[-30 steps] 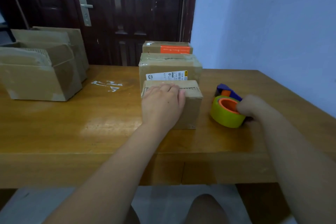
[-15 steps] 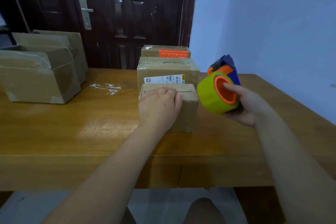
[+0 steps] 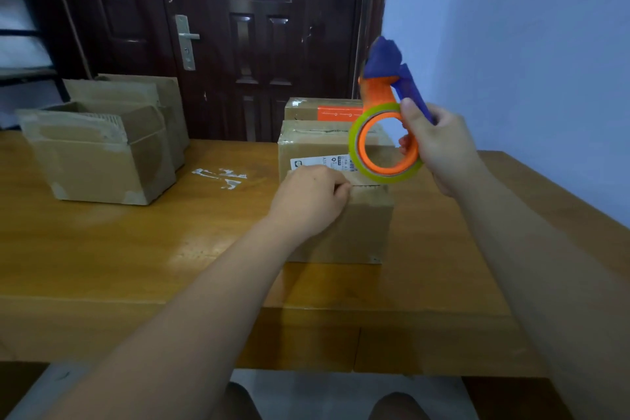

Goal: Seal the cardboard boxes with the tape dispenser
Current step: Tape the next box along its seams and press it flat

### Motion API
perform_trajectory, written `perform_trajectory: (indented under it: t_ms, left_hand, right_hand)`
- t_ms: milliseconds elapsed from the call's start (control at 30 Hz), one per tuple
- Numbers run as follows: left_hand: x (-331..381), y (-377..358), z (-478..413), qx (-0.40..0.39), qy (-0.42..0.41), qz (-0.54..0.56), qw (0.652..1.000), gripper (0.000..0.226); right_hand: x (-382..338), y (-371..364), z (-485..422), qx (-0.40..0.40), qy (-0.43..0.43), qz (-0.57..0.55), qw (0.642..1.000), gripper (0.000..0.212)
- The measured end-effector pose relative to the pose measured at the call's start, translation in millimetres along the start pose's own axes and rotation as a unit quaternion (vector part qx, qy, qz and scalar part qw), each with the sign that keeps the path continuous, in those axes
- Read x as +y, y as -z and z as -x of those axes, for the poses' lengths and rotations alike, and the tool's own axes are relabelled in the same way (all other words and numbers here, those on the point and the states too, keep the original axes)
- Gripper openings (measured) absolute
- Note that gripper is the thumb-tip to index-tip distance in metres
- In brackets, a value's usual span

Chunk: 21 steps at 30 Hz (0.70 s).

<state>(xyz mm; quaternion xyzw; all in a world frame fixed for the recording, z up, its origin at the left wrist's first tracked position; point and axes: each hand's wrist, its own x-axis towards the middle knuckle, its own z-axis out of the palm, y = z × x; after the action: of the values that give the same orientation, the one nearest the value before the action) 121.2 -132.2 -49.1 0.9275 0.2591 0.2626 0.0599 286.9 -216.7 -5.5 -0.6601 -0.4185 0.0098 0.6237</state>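
**Inspector:** Count the boxes.

**Me:** Three stand in a row ahead of me. The nearest box (image 3: 361, 225) is plain. Just behind it is a labelled box (image 3: 317, 147) with a white sticker, and behind that an orange-striped box (image 3: 324, 109). At the left is a separate cluster of open boxes (image 3: 95, 160). I count at least two there and cannot separate more.

**Inspector:** Tools?

**Me:** One tape dispenser (image 3: 385, 133), orange and blue, carrying one yellow-green roll. It is in the air above the right end of the nearest box, not touching it.

**Inspector:** Hands?

**Me:** Two. My right hand (image 3: 439, 143) is wrapped round the dispenser's blue handle, with the thumb on top. My left hand (image 3: 308, 201) rests on the top of the nearest box at its near edge, fingers bent, knuckles up. I cannot tell whether it pinches a flap or only presses.

**Inspector:** Surface and room?

**Me:** One varnished wooden table (image 3: 136, 249), with white smears (image 3: 221, 177) left of the row. Behind it is one dark panelled door (image 3: 259, 44) with a metal handle (image 3: 186, 41). A pale blue wall (image 3: 528, 61) runs along the right.
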Motion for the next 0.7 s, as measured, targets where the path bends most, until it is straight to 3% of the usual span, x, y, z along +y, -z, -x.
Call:
perform_trajectory:
  t_ms: [67, 133, 200, 267, 400, 500, 633, 700]
  left_hand:
    - [1.9, 2.5, 0.6, 0.021, 0.02, 0.052, 0.998, 0.032]
    - [6.2, 7.2, -2.6, 0.063, 0.094, 0.212, 0.971, 0.038]
    - [9.9, 14.1, -11.1, 0.094, 0.169, 0.448, 0.873, 0.044]
    - [15.8, 18.6, -17.1, 0.098, 0.205, 0.566, 0.792, 0.035]
    - [24.6, 12.4, -21.3, 0.13, 0.198, 0.583, 0.777, 0.029]
    - [24.8, 11.8, -22.3, 0.138, 0.257, 0.624, 0.725, 0.022]
    - [22.0, 11.3, -24.9, 0.176, 0.298, 0.62, 0.704, 0.01]
    - [16.9, 10.9, -26.8, 0.186, 0.333, 0.648, 0.659, 0.01]
  right_hand:
    - [0.8, -6.9, 0.1, -0.017, 0.032, 0.041, 0.998, 0.029]
    - [2.5, -12.7, 4.3, -0.032, 0.054, 0.082, 0.995, 0.04]
    - [0.5, -21.0, 12.1, -0.031, 0.095, 0.112, 0.989, 0.04]
    - [-2.1, -28.3, 18.5, -0.025, 0.121, 0.123, 0.985, 0.04]
    - [-6.1, -27.5, 21.4, -0.051, 0.12, 0.129, 0.983, 0.034]
    - [-4.5, -23.0, 21.7, -0.088, 0.121, 0.131, 0.98, 0.034]
    - [-4.4, -22.2, 19.2, -0.112, 0.14, 0.148, 0.973, 0.034]
    - [-4.5, -20.9, 17.4, -0.122, 0.148, 0.154, 0.969, 0.036]
